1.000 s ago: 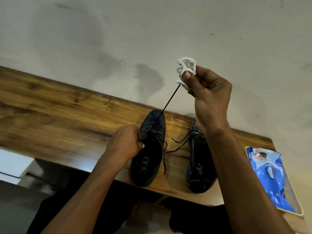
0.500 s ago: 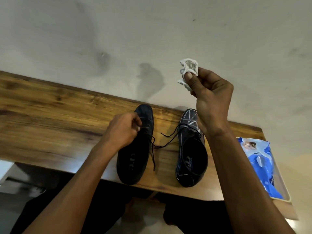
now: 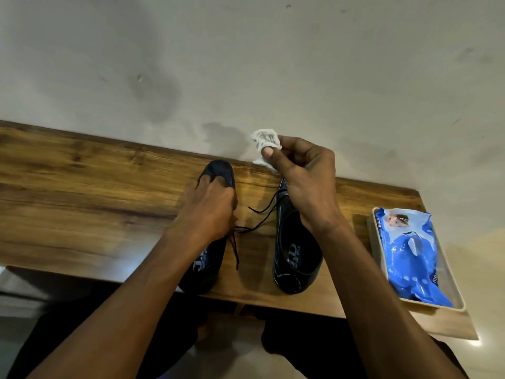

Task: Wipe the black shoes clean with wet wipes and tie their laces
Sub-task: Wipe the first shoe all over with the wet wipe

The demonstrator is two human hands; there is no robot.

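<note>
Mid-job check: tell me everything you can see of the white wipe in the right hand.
The wipe is a small white sheet, crumpled into a wrinkled wad, looking like thin damp tissue or cloth. The right hand pinches it between thumb and fingers, raised above the toe of the right shoe, in front of the wall. A loose corner hangs below the thumb. It touches nothing but the hand.

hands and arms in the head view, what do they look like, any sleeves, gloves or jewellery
Both arms are bare from the bottom edge of the frame up to the wrists: no sleeves show. The left hand and the right hand wear no gloves, and no rings, watch or wristbands are visible. The nails look short and unpainted; the right thumbnail shows plainly. Below the arms is dark clothing over the person's lap.
</note>
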